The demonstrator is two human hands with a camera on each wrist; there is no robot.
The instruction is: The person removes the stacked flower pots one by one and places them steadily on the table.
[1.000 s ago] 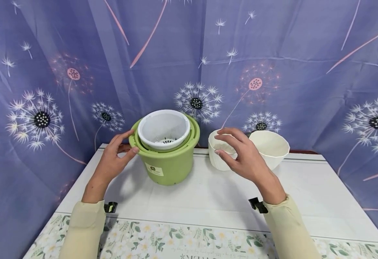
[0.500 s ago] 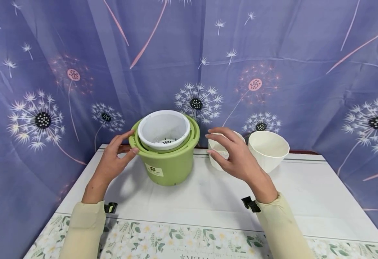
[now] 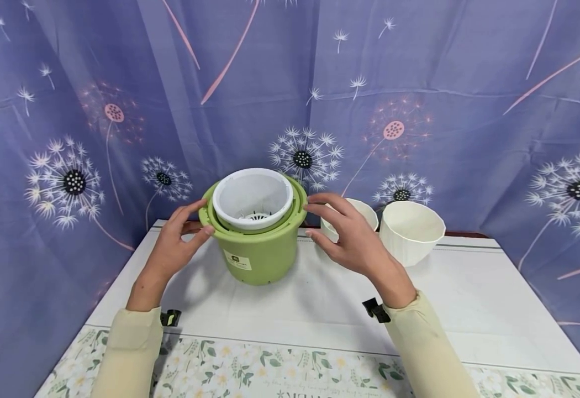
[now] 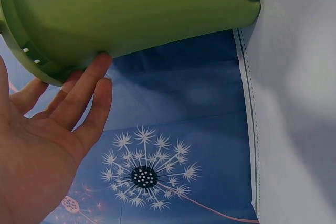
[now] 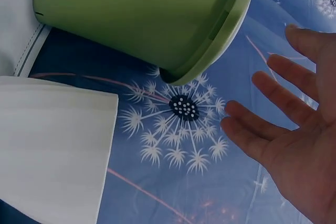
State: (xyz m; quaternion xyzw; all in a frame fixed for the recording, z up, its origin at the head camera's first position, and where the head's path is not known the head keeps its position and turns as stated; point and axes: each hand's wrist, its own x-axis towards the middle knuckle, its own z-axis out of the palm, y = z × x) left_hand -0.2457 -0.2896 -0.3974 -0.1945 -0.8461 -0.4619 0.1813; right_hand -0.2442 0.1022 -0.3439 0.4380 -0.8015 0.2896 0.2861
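A green flowerpot [image 3: 265, 257] with a pale label stands at the back of the table, left of centre. Several pots are nested in it; the innermost is a white pot [image 3: 252, 193] with a slotted bottom. My left hand [image 3: 173, 243] curves round the left side of the green rim, thumb towards the front. In the left wrist view its fingertips [image 4: 102, 61] touch the green wall below the rim. On the other side my right hand [image 3: 347, 237] holds nothing; its fingers are spread beside the right rim, and the right wrist view shows a gap between them and the pot.
Two cream pots stand at the back right: a rounded one [image 3: 362, 213], partly hidden behind my right hand, and a wider faceted one [image 3: 411, 235]. A purple dandelion curtain [image 3: 250, 127] hangs right behind the table [image 3: 280, 320].
My right hand has moved left, from in front of the cream pots to beside the green flowerpot's right rim. The left hand and the pots have stayed in place.
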